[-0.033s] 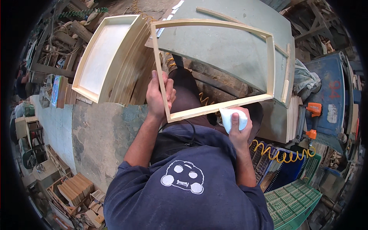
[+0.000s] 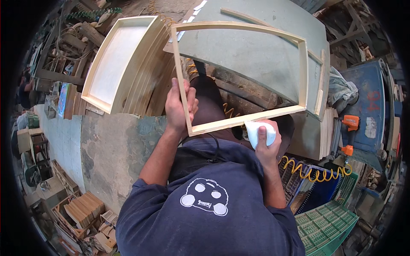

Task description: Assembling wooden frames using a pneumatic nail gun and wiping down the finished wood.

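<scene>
My left hand (image 2: 181, 104) is closed round the left side of a rectangular light-wood frame (image 2: 252, 116), which has no panel in it. The frame is held tilted above my lap, its far part in front of a grey-green tabletop. Gripped in my right hand (image 2: 269, 147) is a white squeeze bottle (image 2: 256, 133). Its pointed tip meets the frame's near bar, or lies just below it; I cannot tell if they touch. Some of the bottle is hidden behind my thumb and fingers.
A stack of shallow wooden trays (image 2: 124, 68) stands left of the frame. Wooden strips (image 2: 243, 17) lie on the grey-green tabletop (image 2: 213, 47). At right are an orange nail gun (image 2: 351, 122), a coiled yellow hose (image 2: 314, 173) and a green plastic crate (image 2: 329, 226).
The frame and my left hand have shifted very slightly to the right. My right hand and the squeeze bottle look the same as before.
</scene>
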Available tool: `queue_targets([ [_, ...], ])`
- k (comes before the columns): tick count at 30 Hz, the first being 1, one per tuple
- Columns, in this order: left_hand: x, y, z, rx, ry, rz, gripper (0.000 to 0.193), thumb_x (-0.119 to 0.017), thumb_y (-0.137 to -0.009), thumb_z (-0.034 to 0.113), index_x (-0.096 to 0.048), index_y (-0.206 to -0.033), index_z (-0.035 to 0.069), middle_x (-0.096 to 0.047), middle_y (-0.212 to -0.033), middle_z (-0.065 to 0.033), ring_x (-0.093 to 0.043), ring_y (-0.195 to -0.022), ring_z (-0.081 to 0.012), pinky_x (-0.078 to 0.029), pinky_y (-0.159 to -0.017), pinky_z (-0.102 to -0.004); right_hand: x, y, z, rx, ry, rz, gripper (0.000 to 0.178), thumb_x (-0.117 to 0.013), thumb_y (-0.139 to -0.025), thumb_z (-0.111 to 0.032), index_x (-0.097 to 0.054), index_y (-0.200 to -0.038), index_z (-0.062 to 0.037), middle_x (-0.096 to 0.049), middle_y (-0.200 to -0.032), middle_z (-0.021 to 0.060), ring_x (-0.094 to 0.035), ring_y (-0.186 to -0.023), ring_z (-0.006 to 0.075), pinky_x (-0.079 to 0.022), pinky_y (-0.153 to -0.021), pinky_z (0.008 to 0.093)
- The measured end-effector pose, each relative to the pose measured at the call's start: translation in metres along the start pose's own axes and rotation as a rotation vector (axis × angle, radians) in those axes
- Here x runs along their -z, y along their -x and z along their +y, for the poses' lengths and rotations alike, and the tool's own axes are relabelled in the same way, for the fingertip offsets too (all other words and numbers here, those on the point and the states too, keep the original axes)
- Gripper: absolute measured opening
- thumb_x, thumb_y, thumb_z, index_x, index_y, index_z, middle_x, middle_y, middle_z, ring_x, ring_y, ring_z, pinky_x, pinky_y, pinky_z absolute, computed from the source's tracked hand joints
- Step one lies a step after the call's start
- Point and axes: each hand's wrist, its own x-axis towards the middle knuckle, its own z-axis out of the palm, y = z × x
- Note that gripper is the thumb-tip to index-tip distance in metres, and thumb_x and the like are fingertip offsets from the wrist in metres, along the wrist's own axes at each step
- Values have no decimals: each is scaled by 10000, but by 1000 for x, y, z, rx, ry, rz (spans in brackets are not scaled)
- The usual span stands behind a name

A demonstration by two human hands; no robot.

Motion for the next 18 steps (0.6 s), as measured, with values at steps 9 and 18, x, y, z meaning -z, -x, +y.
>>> queue_targets([
  [9,-3,-2,-4,12,38,-32,400,-269,-1001,461,-392,-814,130,-311,-472,21,-223,-288,-64,-205,-264,-193,-18,2,-17,61,22,-131,238,-582,-924,-213,-576,-972,20,-648,-861,135,-647,-760,199,-502,-682,298],
  [18,-13,-2,-4,24,-15,-27,420,-265,-995,485,-388,-794,137,-309,-472,30,-236,-295,-60,-210,-274,-190,-36,1,-36,176,10,-276,204,-611,-899,-163,-570,-991,14,-641,-873,141,-661,-744,240,-506,-656,306],
])
